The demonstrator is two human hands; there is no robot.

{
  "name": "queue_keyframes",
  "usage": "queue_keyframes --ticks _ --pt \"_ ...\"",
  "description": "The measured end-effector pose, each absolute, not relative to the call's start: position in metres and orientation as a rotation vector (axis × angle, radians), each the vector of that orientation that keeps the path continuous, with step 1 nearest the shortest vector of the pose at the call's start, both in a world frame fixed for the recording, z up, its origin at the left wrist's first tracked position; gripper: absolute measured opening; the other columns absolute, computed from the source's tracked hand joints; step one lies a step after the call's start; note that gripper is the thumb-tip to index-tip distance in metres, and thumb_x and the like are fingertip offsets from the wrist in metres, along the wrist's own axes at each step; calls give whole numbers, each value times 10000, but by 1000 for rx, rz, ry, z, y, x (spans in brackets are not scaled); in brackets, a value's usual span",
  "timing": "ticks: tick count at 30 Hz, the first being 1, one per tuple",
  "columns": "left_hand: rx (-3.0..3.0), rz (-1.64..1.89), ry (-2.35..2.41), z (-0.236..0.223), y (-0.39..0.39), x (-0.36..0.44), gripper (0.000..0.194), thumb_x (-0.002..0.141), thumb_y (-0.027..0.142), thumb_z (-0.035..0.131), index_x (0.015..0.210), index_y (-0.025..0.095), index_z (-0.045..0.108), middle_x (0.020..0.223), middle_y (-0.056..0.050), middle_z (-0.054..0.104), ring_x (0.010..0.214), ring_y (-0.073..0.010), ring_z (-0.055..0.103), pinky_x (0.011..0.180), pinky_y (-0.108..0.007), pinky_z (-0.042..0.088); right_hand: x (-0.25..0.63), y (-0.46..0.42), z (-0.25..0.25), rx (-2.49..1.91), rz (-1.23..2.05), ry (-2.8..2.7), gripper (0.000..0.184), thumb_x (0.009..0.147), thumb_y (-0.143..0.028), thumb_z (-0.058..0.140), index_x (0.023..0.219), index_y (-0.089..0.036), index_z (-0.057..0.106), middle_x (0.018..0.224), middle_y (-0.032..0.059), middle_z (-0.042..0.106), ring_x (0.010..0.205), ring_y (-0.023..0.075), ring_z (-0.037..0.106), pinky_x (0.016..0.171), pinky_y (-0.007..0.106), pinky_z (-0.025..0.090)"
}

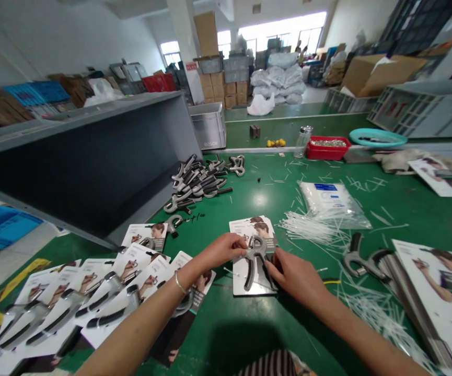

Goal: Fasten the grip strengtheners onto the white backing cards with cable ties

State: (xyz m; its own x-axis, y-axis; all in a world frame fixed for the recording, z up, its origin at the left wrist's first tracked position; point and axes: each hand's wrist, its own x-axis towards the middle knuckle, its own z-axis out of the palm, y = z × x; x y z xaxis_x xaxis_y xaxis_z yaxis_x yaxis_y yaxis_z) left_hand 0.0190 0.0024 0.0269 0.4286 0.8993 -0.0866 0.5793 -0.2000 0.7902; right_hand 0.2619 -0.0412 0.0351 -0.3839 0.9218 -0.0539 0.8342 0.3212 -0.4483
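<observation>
Pinching hands (221, 250) around hand gripper (254, 245)

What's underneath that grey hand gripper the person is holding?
Beneath the grey hand gripper lies a printed card on the green bench mat. The card's print under it and the left hand and right hand is covered.
</observation>
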Motion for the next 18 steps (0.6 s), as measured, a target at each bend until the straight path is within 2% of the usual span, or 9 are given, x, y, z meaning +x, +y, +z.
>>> queue_keyframes --ticks 2,4,8,14,18 --pt "1963 629 1338 28 6 26 156 837 202 601 917 180 733 952 -47 719 935 -200 622 876 -309 452 257 -47 39 -1466 443 -2377 152 933 -361 552 965 -218 591 1007 89 632 928 245 582 752 331 455" --pt "1962 726 1394 26 11 34 191 838 197 595 970 182 732 988 -55 713 960 -206 619 890 -314 450 250 -47 37 -1311 435 -2393 118 918 -274 580 1028 -235 601 1111 88 600 1047 245 547 856 345 464" --pt "1901 762 1373 19 10 46 128 826 251 649 864 166 736 867 -43 706 832 -188 629 777 -282 463 235 -41 18 -1299 500 -2349 67 904 -223 603 967 -234 623 1057 77 576 1038 235 535 847 340 476" --pt "1933 830 1384 14 -5 50 122 870 260 624 888 195 727 910 -39 722 907 -196 633 853 -305 447 232 -35 3 -1302 595 -2201 87 940 -265 559 904 -244 635 1014 55 556 981 220 544 796 330 462" --pt "2038 825 1328 10 -4 54 102 865 207 621 846 195 721 934 -47 684 955 -203 605 908 -332 440 235 -26 1 -1197 757 -1970 100 925 -250 564 849 -232 626 996 47 553 980 208 552 873 351 458"
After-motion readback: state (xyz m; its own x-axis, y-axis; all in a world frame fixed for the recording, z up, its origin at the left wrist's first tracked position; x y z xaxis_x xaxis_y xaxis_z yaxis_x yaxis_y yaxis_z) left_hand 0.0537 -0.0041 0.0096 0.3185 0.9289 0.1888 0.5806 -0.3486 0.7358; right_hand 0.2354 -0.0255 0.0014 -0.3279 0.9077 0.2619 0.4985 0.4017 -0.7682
